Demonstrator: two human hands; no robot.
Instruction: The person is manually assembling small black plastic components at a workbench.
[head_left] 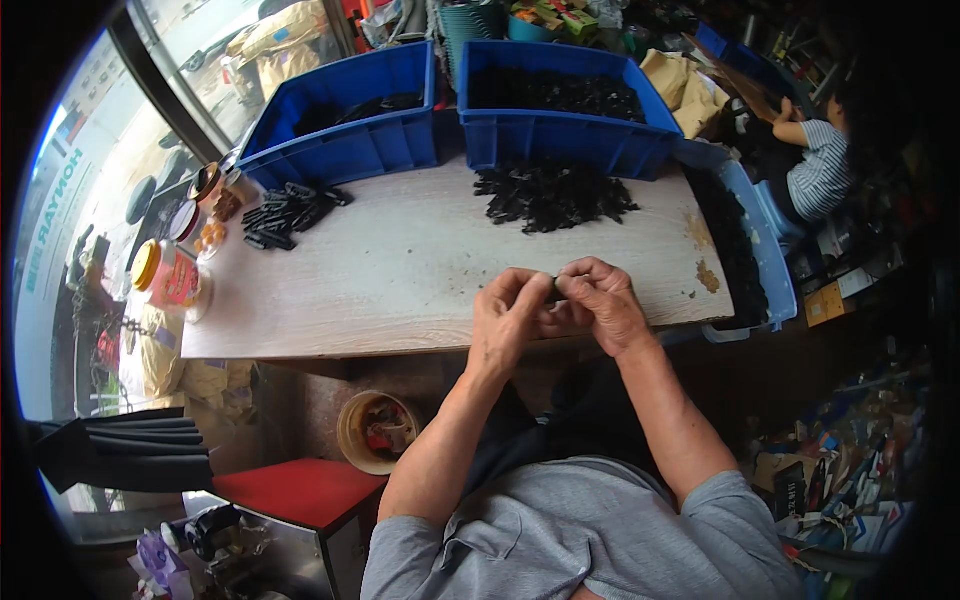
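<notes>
My left hand [506,315] and my right hand [608,308] meet above the near edge of the table. Thumbs and fingertips of both are pinched together on a small black piece [556,289], most of it hidden by the fingers, so its kind cannot be made out. Beyond them lies a loose heap of small black parts [553,196]. Farther left, a smaller pile of longer black pieces [288,214] rests on the pale wood-grain table [390,255].
Two blue bins [340,140] with black parts line the far edge. Jars [168,276] stand at the left corner. A light blue tub [768,250] adjoins the right side. Below are a bucket [352,440] and a red-topped cabinet [300,492]. Another person [815,170] sits far right.
</notes>
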